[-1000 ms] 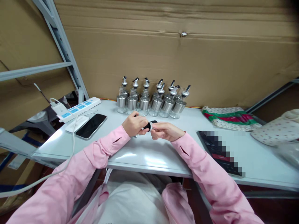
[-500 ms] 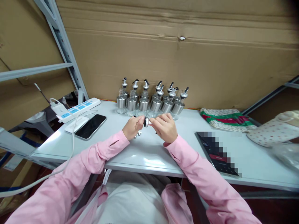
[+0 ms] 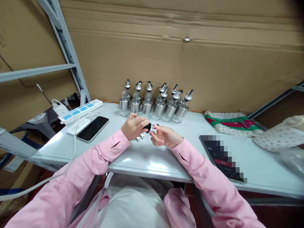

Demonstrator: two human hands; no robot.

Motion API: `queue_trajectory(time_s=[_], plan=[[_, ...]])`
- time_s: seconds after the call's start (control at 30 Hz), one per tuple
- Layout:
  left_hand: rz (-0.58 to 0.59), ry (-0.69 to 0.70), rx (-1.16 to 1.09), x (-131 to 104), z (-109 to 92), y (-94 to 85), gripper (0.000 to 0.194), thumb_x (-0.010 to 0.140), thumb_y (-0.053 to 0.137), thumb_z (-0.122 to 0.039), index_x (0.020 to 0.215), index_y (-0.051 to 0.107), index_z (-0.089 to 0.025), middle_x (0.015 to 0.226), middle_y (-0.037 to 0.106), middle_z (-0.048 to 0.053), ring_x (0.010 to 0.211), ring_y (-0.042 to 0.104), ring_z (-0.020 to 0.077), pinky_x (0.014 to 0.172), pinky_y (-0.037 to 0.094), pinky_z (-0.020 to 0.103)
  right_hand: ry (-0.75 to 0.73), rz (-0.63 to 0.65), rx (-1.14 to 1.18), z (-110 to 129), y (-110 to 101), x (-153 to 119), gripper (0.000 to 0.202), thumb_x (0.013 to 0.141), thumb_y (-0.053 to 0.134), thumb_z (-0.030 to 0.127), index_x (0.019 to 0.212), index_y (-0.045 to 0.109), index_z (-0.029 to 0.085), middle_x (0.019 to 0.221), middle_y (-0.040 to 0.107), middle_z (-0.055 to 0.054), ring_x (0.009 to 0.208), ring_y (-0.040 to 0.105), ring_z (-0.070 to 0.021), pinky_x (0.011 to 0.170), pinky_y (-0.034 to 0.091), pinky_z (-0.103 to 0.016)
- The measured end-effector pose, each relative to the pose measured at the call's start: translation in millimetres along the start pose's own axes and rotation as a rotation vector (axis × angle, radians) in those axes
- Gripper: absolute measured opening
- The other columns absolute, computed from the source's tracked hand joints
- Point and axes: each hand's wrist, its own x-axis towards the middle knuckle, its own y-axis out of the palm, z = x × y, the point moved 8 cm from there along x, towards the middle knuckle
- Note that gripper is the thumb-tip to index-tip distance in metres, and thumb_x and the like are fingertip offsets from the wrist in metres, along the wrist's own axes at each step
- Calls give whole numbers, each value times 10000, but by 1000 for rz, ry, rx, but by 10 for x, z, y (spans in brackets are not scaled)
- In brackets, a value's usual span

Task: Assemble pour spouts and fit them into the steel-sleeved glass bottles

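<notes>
Between my two hands lies a bottle pour spout point(image 3: 151, 127) with a black stopper and a silver collar, held roughly sideways above the table. My left hand point(image 3: 136, 126) is closed around its black stopper end. My right hand point(image 3: 166, 136) pinches the silver spout end with thumb and fingers. Small silver spout parts point(image 3: 139, 137) lie on the table just below my left hand, partly covered by it. Behind my hands stand several glass bottles with steel sleeves point(image 3: 158, 107). Some have pour spouts fitted; three bottles at the front left point(image 3: 135, 106) have bare necks.
On the left of the table point(image 3: 142, 161) are a phone point(image 3: 93, 128), a white charger point(image 3: 78, 126) and a power strip point(image 3: 80, 110) with a cable. On the right lie a dark folder point(image 3: 220, 158), a patterned cloth point(image 3: 230, 123) and a dotted bag point(image 3: 273, 139). Cardboard point(image 3: 147, 57) stands behind.
My left hand has turned over, its back now facing up around the stopper. My right hand has rolled open to a thumb-and-finger pinch, and the spout has shifted slightly lower.
</notes>
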Motion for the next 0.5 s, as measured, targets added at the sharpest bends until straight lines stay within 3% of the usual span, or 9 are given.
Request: queue_trajectory(time_s=[0.13, 0.27, 0.4, 0.5], plan=[[-20, 49, 50, -29, -16, -15, 155, 944, 343, -271, 1022, 457, -201, 872, 662, 26, 711, 595, 109, 749, 365, 290, 74, -17, 108, -9, -46, -9, 387, 815, 457, 518, 705, 498, 149, 400, 382, 58, 374, 342, -74, 374, 208, -182], [18, 91, 4, -28, -59, 12, 148, 913, 409, -165, 1045, 461, -209, 912, 674, 15, 759, 611, 87, 754, 378, 256, 89, -54, 93, 5, -92, -14, 335, 756, 567, 462, 663, 479, 153, 399, 365, 66, 378, 318, -60, 369, 178, -173], [-7, 47, -4, -11, -33, -18, 134, 928, 401, -210, 1038, 470, -175, 907, 684, 42, 794, 622, 90, 749, 355, 261, -24, -150, -6, 83, -153, -26, 320, 697, 653, 421, 666, 504, 139, 397, 367, 78, 381, 311, -46, 401, 182, -185], [15, 21, -9, 1, -4, -35, 144, 921, 388, -136, 1024, 481, -174, 942, 683, 48, 801, 628, 84, 741, 331, 261, -172, -203, -148, 187, -159, -40, 333, 719, 635, 447, 690, 533, 131, 409, 410, 64, 402, 339, -54, 438, 220, -207]])
